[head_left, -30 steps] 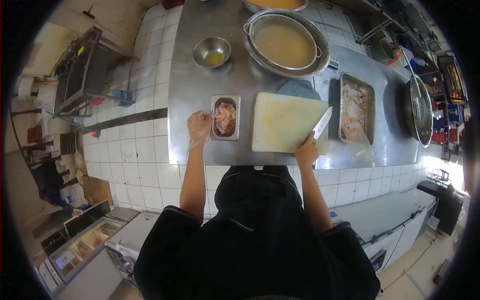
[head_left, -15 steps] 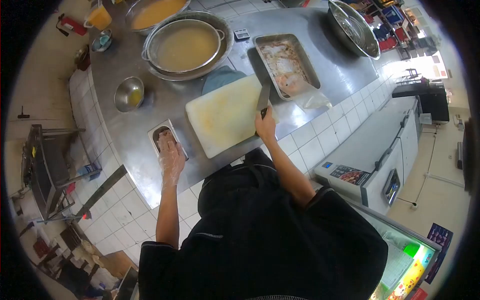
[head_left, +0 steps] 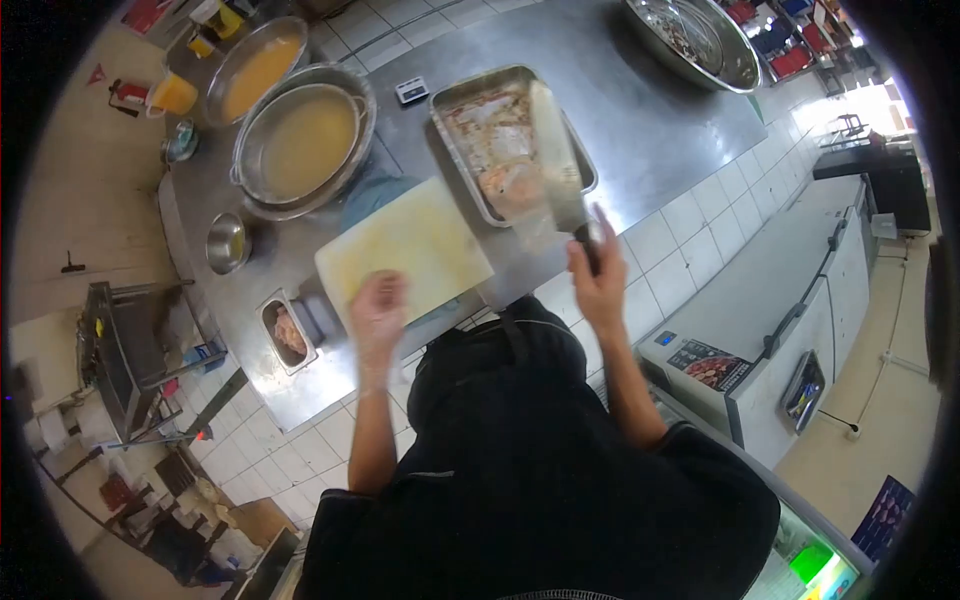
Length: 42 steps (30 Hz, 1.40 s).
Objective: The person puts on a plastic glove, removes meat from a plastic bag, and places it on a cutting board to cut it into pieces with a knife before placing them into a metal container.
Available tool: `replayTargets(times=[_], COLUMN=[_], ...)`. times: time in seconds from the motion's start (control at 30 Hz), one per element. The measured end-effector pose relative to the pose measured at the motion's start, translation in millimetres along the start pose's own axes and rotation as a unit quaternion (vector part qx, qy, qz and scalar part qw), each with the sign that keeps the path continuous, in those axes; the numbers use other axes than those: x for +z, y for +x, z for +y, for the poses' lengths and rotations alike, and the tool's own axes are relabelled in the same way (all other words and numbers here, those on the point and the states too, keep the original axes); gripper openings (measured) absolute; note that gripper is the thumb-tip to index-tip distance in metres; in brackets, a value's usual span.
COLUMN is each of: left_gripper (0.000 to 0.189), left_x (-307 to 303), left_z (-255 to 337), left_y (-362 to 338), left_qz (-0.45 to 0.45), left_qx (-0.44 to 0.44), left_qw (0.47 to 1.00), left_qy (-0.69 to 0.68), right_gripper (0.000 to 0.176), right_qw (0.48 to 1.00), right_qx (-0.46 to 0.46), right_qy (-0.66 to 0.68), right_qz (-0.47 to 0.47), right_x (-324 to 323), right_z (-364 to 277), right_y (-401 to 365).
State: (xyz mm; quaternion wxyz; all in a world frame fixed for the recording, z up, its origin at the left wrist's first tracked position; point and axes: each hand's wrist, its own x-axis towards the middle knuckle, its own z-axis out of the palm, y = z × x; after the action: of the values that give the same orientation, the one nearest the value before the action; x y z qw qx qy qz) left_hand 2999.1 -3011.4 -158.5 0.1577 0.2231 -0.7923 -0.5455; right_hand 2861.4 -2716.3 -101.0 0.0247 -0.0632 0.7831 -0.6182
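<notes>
My right hand (head_left: 600,280) grips the dark handle of a large knife (head_left: 556,150). Its wide blade, blurred, points away from me across the metal tray (head_left: 437,150). In that tray lies a plastic bag with something pinkish (head_left: 510,187) in it. My left hand (head_left: 378,312), in a clear plastic glove, is over the near left part of the white cutting board (head_left: 440,235). Its fingers look curled in and are blurred; what they hold, if anything, is hidden. To its left, a small steel container (head_left: 313,355) has pale pink raw meat (head_left: 289,333) inside.
On the steel table (head_left: 640,110) are a pot of cloudy liquid (head_left: 305,140) set in a wider basin, a basin of orange liquid (head_left: 262,85), a small bowl (head_left: 228,243), a digital scale (head_left: 411,91) and a large bowl (head_left: 690,40). A chest freezer (head_left: 740,270) stands right.
My left hand has left the small container and moved right to the cutting board, so the meat shows. My right hand has swung the knife right, over the tray. The view has shifted.
</notes>
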Motion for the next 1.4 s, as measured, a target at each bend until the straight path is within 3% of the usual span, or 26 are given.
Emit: replayTargets(times=[0.03,0.13,0.23,0.33,0.43,0.53,0.67,0.73,0.83,0.93,0.97,1.03,1.13,1.23,1.33,1.4], left_gripper=[0.011,0.015,0.021,0.039,0.049,0.067,0.064,0.047,0.048,0.047,0.043,0.035,0.042,0.040,0.045,0.048], left_x=[43,139,206,245,243,236,235,241,232,220,213,199,180,179,189,203], left_z=[26,108,104,65,96,109,92,26,25,58,67,83,111,95,88,92], left_y=[-1,-3,-4,2,24,37,45,54,73,90,96,104,103,109,102,86], left_qz=[-0.053,-0.264,-0.180,-0.148,0.010,0.183,0.052,0.000,-0.045,-0.030,-0.065,-0.134,-0.204,-0.182,-0.079,0.021], left_qx=[-0.010,-0.008,0.179,0.130,0.273,0.307,0.315,0.318,0.252,0.109,0.086,0.035,-0.031,-0.072,-0.178,-0.107], left_qw=[0.998,0.964,0.961,0.955,0.926,0.896,0.906,0.902,0.926,0.983,0.991,0.988,0.972,0.968,0.939,0.958], left_qy=[-0.024,0.010,0.113,0.221,0.260,0.263,0.276,0.291,0.279,0.146,0.075,-0.070,-0.110,-0.156,-0.282,-0.264], right_gripper=[0.062,0.062,0.064,0.063,0.063,0.063,0.064,0.065,0.066,0.067,0.067,0.067,0.066,0.065,0.064,0.064], right_qw=[0.999,0.996,0.992,0.988,0.989,0.989,0.989,0.989,0.991,0.993,0.993,0.993,0.992,0.991,0.989,0.991], right_qx=[-0.019,-0.020,0.028,0.036,0.027,0.034,0.043,0.047,0.041,0.034,0.034,0.036,0.039,0.049,0.057,0.047], right_qy=[-0.026,-0.040,-0.042,-0.034,-0.031,-0.010,0.024,0.037,0.030,0.009,0.010,0.010,0.012,0.014,0.024,0.023], right_qz=[0.025,0.081,0.117,0.143,0.145,0.145,0.138,0.133,0.122,0.116,0.115,0.112,0.121,0.127,0.131,0.127], right_x=[-23,-87,-134,-158,-167,-171,-170,-170,-174,-179,-180,-185,-186,-185,-184,-185], right_z=[4,7,16,27,41,52,58,63,60,61,62,66,71,75,78,78], right_y=[9,29,38,41,44,47,50,57,60,61,61,59,55,52,50,46])
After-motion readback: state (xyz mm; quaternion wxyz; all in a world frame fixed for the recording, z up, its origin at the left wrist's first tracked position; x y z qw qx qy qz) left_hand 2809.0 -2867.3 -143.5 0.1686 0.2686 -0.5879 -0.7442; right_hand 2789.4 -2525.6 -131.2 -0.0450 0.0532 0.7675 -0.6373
